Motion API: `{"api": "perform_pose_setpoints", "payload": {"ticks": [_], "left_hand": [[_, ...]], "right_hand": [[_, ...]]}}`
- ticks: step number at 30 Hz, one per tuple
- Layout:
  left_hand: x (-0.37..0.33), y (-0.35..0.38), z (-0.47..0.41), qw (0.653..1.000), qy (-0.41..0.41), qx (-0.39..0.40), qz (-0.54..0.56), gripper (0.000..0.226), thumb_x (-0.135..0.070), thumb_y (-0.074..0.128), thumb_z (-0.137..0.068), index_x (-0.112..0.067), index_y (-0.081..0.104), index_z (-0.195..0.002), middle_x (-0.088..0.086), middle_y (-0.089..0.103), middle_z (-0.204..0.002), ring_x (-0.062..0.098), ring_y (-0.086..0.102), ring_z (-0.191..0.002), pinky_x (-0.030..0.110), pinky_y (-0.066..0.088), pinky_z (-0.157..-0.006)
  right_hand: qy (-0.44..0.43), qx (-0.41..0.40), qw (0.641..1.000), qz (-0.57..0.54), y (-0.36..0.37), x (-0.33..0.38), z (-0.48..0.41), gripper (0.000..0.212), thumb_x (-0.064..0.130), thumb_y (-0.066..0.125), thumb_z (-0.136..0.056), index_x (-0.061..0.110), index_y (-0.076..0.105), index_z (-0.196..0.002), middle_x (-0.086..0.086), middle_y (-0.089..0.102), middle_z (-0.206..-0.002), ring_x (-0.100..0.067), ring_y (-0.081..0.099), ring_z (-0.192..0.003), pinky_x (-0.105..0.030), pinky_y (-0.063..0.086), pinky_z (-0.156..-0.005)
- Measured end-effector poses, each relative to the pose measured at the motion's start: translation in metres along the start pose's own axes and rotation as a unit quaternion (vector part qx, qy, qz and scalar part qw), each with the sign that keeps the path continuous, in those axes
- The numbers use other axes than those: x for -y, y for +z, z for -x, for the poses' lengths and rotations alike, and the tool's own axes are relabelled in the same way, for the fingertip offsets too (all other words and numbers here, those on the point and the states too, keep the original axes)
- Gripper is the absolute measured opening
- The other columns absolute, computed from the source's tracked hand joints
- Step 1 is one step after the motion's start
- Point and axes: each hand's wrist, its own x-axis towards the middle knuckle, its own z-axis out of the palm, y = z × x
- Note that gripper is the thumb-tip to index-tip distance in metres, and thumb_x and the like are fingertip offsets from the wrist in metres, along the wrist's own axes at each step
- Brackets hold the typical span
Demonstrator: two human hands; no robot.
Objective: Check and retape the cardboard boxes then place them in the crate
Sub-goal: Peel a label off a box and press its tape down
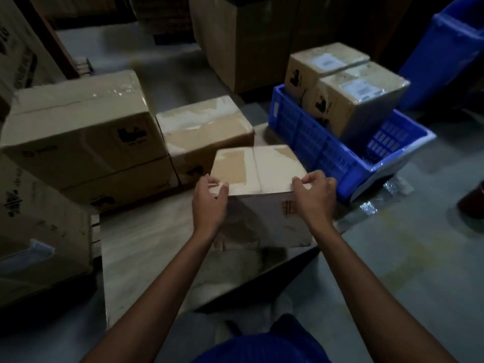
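Fingers (224,189) of left hand (209,205) and right hand (315,195) pinch the near top corners of the cardboard box (262,166), just left of the blue crate (301,132).

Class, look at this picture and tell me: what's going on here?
A person's left hand and right hand grip the near top edge of a small brown cardboard box. Two taped, labelled cardboard boxes already sit in the blue plastic crate at right. At left wait larger brown cartons.
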Motion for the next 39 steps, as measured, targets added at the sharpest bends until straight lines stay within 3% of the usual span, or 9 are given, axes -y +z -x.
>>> {"api": "perform_pose_setpoints", "payload": {"ticks": [3,9,13,17,21,24,30,35,39], "left_hand": [[0.033,0.01,0.024,0.999,0.03,0.023,-0.03,0.021,-0.019,0.063,-0.096,-0.014,0.059,-0.117,0.006,0.05,-0.147,0.02,0.044,-0.136,0.022,0.036,-0.099],[0.092,0.017,0.05,0.993,0.058,0.083,-0.055,0.033,-0.02,0.061,-0.098,-0.018,0.057,-0.13,0.001,0.024,-0.165,0.004,0.032,-0.14,0.039,0.045,-0.107],[0.097,0.015,0.053,0.982,0.092,0.12,-0.109,0.039,-0.026,0.052,-0.103,-0.016,0.05,-0.14,0.007,0.012,-0.167,0.015,0.025,-0.148,0.041,0.045,-0.108],[0.094,0.018,0.047,0.924,0.255,0.135,-0.251,0.044,-0.032,0.042,-0.102,-0.011,0.05,-0.141,0.014,0.012,-0.167,0.028,0.011,-0.154,0.047,0.018,-0.122],[0.079,0.031,0.039,0.866,0.26,0.218,-0.367,0.065,-0.047,0.014,-0.101,-0.017,0.024,-0.158,0.006,0.002,-0.168,0.021,-0.003,-0.155,0.041,0.003,-0.122],[0.079,0.034,0.037,0.839,0.245,0.24,-0.423,0.069,-0.05,0.003,-0.099,-0.02,0.016,-0.16,0.004,0.005,-0.168,0.019,-0.001,-0.155,0.039,-0.002,-0.122],[0.078,0.033,0.033,0.827,0.244,0.252,-0.44,0.066,-0.049,0.012,-0.1,-0.019,0.025,-0.158,0.005,0.015,-0.167,0.023,0.011,-0.154,0.042,0.008,-0.122],[0.059,0.032,0.011,0.838,0.258,0.259,-0.405,0.057,-0.047,0.029,-0.101,-0.015,0.042,-0.147,0.012,0.028,-0.162,0.03,0.025,-0.149,0.047,0.021,-0.118],[0.064,0.043,-0.01,0.817,0.249,0.266,-0.446,0.063,-0.048,0.025,-0.106,-0.019,0.012,-0.16,0.006,-0.002,-0.169,0.025,-0.005,-0.155,0.049,-0.001,-0.123]], "right_hand": [[0.056,0.038,0.998,0.011,0.009,-0.035,0.014,0.015,0.03,0.069,-0.087,0.019,0.062,-0.095,-0.012,0.052,-0.116,-0.029,0.057,-0.1,-0.026,0.035,-0.08],[0.08,0.057,0.995,0.015,0.035,-0.08,0.043,0.022,0.024,0.074,-0.083,0.013,0.062,-0.098,-0.012,0.05,-0.116,-0.024,0.054,-0.093,-0.018,0.03,-0.078],[0.057,0.037,0.997,0.03,0.042,-0.087,0.05,0.022,0.025,0.073,-0.084,0.014,0.059,-0.097,-0.005,0.043,-0.111,-0.029,0.058,-0.092,-0.024,0.037,-0.081],[-0.101,0.022,0.983,0.149,0.046,-0.085,0.055,0.031,0.025,0.071,-0.083,0.012,0.063,-0.11,-0.018,0.051,-0.13,-0.038,0.055,-0.117,-0.047,0.046,-0.098],[-0.211,0.154,0.931,0.256,0.066,-0.08,0.065,0.055,0.041,0.038,-0.098,0.016,0.048,-0.146,-0.018,0.026,-0.164,-0.035,0.02,-0.153,-0.051,0.016,-0.122],[-0.213,0.182,0.917,0.283,0.068,-0.082,0.064,0.063,0.045,0.022,-0.098,0.021,0.038,-0.155,-0.014,0.023,-0.166,-0.031,0.015,-0.155,-0.048,0.011,-0.124],[-0.216,0.197,0.904,0.312,0.062,-0.081,0.059,0.063,0.047,0.027,-0.096,0.022,0.044,-0.151,-0.014,0.03,-0.163,-0.033,0.025,-0.151,-0.051,0.023,-0.12],[-0.241,0.176,0.886,0.355,0.054,-0.059,0.036,0.054,0.054,0.044,-0.09,0.022,0.057,-0.132,-0.01,0.051,-0.139,-0.032,0.048,-0.127,-0.051,0.037,-0.099],[-0.236,0.231,0.87,0.367,0.073,-0.057,0.014,0.067,0.059,0.026,-0.102,0.027,0.019,-0.16,-0.011,0.008,-0.169,-0.031,0.006,-0.156,-0.057,0.008,-0.121]]}}
